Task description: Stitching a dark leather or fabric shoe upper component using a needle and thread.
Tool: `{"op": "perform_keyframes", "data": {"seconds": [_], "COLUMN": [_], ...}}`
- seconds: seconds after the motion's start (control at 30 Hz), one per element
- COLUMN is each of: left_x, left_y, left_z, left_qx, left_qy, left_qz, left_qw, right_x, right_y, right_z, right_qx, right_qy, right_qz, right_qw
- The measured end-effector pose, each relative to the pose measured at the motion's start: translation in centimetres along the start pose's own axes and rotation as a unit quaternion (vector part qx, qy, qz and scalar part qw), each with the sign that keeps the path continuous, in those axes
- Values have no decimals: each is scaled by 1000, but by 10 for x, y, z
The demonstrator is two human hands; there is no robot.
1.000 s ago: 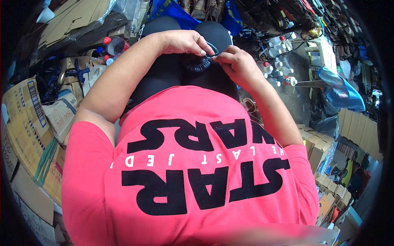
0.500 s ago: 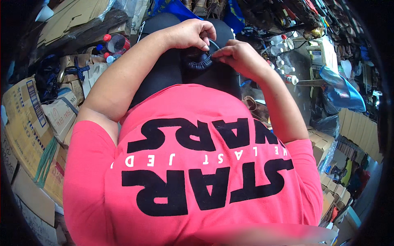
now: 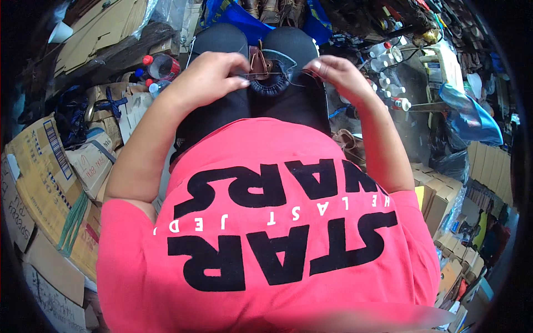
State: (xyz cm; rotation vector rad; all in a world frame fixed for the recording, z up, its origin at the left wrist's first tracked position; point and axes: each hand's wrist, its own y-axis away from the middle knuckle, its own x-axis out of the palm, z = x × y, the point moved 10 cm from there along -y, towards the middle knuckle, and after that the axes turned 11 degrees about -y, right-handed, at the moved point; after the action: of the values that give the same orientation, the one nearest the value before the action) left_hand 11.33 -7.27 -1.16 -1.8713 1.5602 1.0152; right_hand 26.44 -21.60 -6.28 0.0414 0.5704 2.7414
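Between my thighs rests a brown leather shoe (image 3: 257, 60) with laces, its near end dark and gathered in pleats (image 3: 270, 87). A greyish curved edge (image 3: 284, 57) shows along its right side. My left hand (image 3: 225, 75) is just left of the shoe, a little blurred, with fingers and thumb closed on a thin thread that runs toward the shoe. Off to the right, my right hand (image 3: 331, 75) pinches thread too, and a fine loose strand hangs between it and the shoe. Whether a needle is in either hand is too small to tell.
Bottles with red and blue caps (image 3: 161, 65) stand on the left, near flattened cardboard (image 3: 94, 33) and boxes (image 3: 44, 172). A blue bag (image 3: 236, 16) and several brown shoes (image 3: 272, 10) lie beyond my knees. On the right are small white bottles (image 3: 383, 64) and a blue plastic sheet (image 3: 472, 119).
My hands, close together over the shoe before, have moved apart, the left to the left and nearer, the right slightly right. The brown laced part of the shoe is now uncovered.
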Motion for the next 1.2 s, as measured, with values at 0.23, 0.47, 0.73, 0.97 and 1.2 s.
{"op": "perform_keyframes", "data": {"seconds": [0.23, 0.47, 0.73, 0.97, 1.2], "left_x": [-50, 14, 26, 26, 0], "left_y": [10, -38, -39, -27, -13], "left_z": [39, -12, 22, 46, 72], "left_qx": [-61, -11, -110, -173, -96], "left_qy": [-2, 655, 747, 721, 581], "left_qz": [-194, -101, -66, -81, -6], "left_qw": [979, 749, 652, 666, 808], "right_x": [-2, 7, 20, -4, -12], "right_y": [12, -27, -9, 6, 22], "right_z": [32, -7, 1, -10, -40], "right_qx": [-205, -97, -74, -71, 52], "right_qy": [248, -615, -596, -561, -467], "right_qz": [-142, -123, -32, -64, -126], "right_qw": [936, 773, 799, 822, 874]}}
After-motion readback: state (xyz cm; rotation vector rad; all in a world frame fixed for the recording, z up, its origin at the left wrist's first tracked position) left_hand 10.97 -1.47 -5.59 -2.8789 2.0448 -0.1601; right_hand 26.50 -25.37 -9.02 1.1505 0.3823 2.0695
